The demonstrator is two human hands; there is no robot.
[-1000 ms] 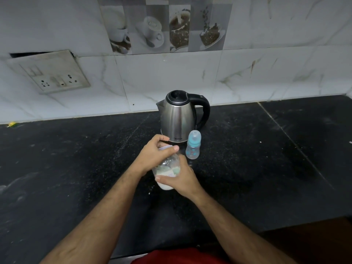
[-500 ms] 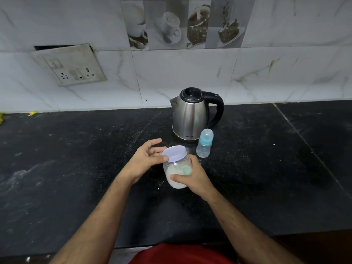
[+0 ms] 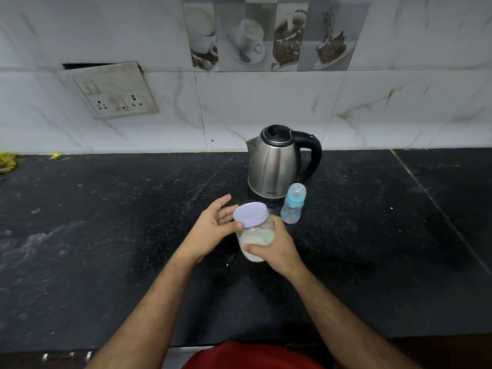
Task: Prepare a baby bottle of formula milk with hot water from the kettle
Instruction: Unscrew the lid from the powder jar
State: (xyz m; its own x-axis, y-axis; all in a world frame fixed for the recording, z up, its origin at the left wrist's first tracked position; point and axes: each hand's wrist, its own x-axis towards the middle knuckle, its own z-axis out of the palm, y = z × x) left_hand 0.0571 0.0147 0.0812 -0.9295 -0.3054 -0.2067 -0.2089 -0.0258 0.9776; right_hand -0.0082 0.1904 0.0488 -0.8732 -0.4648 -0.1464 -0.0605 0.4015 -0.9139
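My right hand (image 3: 274,249) grips a clear jar (image 3: 253,242) of white formula powder, held tilted above the black counter (image 3: 106,235). A green scoop shows inside the jar. Its pale lilac lid (image 3: 250,214) is on. My left hand (image 3: 213,227) rests at the lid's left side, thumb against the rim, fingers spread behind it. Behind the jar stands a steel kettle (image 3: 277,163) with a black handle and a closed lid. A small blue baby bottle (image 3: 292,205) with its cap on stands upright just right of the kettle's base.
A tiled wall runs along the back of the counter, with a loose socket plate (image 3: 111,91) at the upper left. Yellow scraps (image 3: 6,162) lie at the counter's far left. The counter's front edge is near my body.
My left hand, which covered the lid from above, has slid off to its left side with fingers spread. The lid now shows fully. The jar stays in my right hand.
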